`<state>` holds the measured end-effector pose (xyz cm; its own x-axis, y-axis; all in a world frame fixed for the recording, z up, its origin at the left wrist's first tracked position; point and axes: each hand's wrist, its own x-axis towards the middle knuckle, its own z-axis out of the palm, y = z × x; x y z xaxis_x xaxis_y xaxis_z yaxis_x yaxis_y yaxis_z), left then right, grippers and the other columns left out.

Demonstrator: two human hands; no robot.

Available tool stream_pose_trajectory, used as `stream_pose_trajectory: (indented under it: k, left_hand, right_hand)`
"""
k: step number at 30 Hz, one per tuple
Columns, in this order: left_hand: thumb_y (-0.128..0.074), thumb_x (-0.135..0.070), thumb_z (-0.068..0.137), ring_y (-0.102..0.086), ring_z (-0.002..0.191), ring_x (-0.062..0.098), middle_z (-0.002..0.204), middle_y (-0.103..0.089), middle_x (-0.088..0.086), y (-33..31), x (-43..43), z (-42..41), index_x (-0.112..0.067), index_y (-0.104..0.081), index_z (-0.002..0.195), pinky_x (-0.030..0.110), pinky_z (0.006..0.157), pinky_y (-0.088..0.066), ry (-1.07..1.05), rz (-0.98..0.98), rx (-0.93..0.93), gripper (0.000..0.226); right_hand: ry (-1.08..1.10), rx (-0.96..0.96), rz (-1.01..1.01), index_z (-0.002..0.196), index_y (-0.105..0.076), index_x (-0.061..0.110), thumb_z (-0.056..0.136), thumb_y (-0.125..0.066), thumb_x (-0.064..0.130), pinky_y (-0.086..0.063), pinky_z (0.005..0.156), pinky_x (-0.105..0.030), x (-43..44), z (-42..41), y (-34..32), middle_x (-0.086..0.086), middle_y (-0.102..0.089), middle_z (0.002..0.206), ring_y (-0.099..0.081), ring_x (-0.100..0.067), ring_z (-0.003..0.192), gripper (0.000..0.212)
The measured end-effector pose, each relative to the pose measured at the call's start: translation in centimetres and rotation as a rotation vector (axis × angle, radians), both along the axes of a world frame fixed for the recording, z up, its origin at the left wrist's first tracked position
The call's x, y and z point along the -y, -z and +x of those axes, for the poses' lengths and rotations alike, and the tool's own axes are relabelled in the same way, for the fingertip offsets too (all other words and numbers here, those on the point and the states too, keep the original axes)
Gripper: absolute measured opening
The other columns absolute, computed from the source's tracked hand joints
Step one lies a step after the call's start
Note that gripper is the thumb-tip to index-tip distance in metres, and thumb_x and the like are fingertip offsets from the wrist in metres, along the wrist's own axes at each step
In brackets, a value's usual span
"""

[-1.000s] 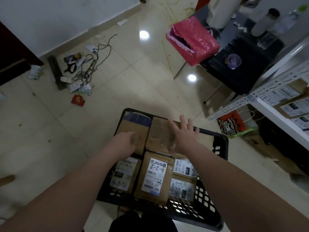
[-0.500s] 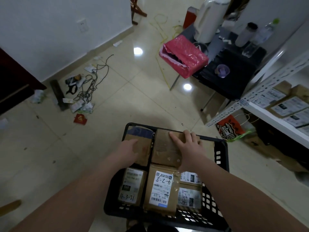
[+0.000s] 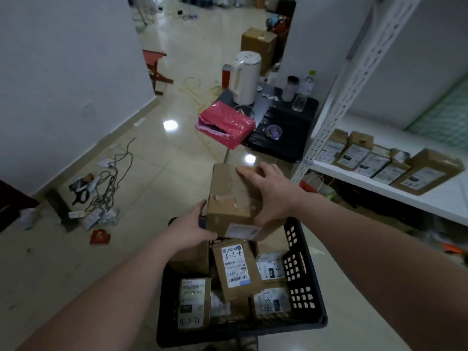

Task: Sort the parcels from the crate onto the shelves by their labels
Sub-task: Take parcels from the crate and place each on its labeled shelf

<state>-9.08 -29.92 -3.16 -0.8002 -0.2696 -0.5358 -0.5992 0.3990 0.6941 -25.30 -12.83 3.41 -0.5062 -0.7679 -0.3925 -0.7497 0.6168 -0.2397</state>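
— Shelving (image 3: 367, 184) on the right: what does it carry?
— White metal, and its lower board holds a row of brown parcels (image 3: 362, 155) from the left end onward, labels facing out.
— Next in size?
— A low dark surface (image 3: 291, 133) beyond the shelving's post, with a white kettle (image 3: 245, 77) at its far left corner and a pink package (image 3: 225, 125) hanging over its near left corner.
— And the crate?
— Black plastic crate (image 3: 301, 282), standing on the tiled floor (image 3: 152, 178) near the shelving, its right wall pierced with square holes.
— Where is the parcel being sorted?
— A cardboard parcel (image 3: 231, 196) is in the air over the crate's far edge, tilted, plain taped face up; its white label (image 3: 243, 230) is on the lower side, too blurred to read.
— The hands?
— Both clamped on it. The left hand (image 3: 188, 231) grips its near left corner; the right hand (image 3: 273, 192) lies over its right side, fingers (image 3: 249, 173) curled across the top face.
— And inside the crate?
— A parcel marked 4-2-8 (image 3: 234, 269) leans in the middle, a parcel marked 4-3-21 (image 3: 193, 304) lies in the near left corner, a parcel marked 4-2-1 (image 3: 272, 302) by the right wall.
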Motion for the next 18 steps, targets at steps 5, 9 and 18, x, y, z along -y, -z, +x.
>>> stream_pose_trajectory:
  k: [5,9,18]
  left_hand:
    - [-0.084,-0.039,0.064,-0.056,0.115,0.017,0.141,-0.048,-0.005,-4.7,0.1,-0.8,-0.031,-0.030,0.147,0.033,0.089,-0.052,-0.059,0.200,-0.097,0.100]
    - [-0.070,-0.038,0.082,-0.057,0.090,0.003,0.109,-0.059,-0.016,-8.3,0.0,-0.8,-0.038,-0.039,0.133,0.022,0.072,-0.049,-0.106,0.353,-0.175,0.059]
    - [-0.069,-0.057,0.066,-0.062,0.108,0.033,0.118,-0.067,0.007,-12.7,-1.2,-1.0,-0.031,-0.051,0.130,0.047,0.080,-0.054,-0.353,0.739,-0.366,0.072]
  right_hand:
    - [0.196,0.305,-0.143,0.154,-0.010,0.036,0.065,-0.084,0.036,-0.034,0.112,-0.046,-1.7,-1.9,-6.0,-0.004,-0.027,0.147,-0.026,-0.026,0.138,0.116]
    - [0.400,0.551,-0.321,0.152,-0.021,0.035,0.057,-0.082,0.038,-0.047,0.099,-0.039,-4.5,-2.2,-10.0,-0.001,-0.041,0.142,-0.048,-0.024,0.124,0.113]
    - [0.567,0.941,-0.840,0.140,-0.048,0.032,0.057,-0.084,0.050,-0.041,0.102,-0.065,-11.1,-0.8,-9.3,-0.021,-0.049,0.141,-0.048,-0.041,0.127,0.092]
